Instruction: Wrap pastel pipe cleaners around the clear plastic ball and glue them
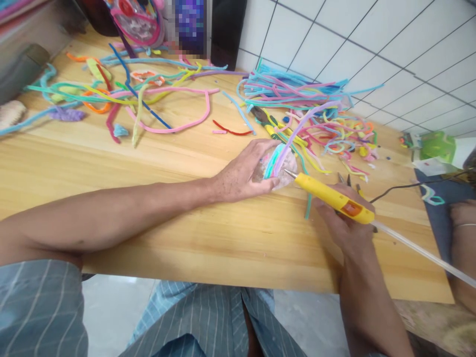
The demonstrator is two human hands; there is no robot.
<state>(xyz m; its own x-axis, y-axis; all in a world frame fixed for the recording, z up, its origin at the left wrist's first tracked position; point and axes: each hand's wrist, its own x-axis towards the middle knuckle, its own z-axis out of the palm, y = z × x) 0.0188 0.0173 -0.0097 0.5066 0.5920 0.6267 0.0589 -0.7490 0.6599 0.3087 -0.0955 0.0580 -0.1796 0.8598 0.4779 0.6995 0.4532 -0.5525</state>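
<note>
On the table (178, 163), a bit right of centre, is the clear piece (290, 159), and honestly I can't tell from my remote seat whether it's a cup or a ball. My left hand (241, 173) is curled around its left side, fingers along the far edge and thumb on the near one, so that's the closer hand. My right hand (344, 213) is wrapped around the gun (322, 191), off to the right and a little nearer; how its hidden fingers sit I can't make out. Here's the bit that matters to me: the gun's long axis slants from near right to far left, nozzle (291, 173) at the piece's right side, while the purple stem (305, 121) leans off toward far right, so the two make a sideways V. Teal strands (273, 161) lie just left of the stem's base. Can't call whether the nozzle touches or just overlaps from this angle. Pliers (261, 115) sit just beyond, with the stem pile (293, 89) farther back.
</note>
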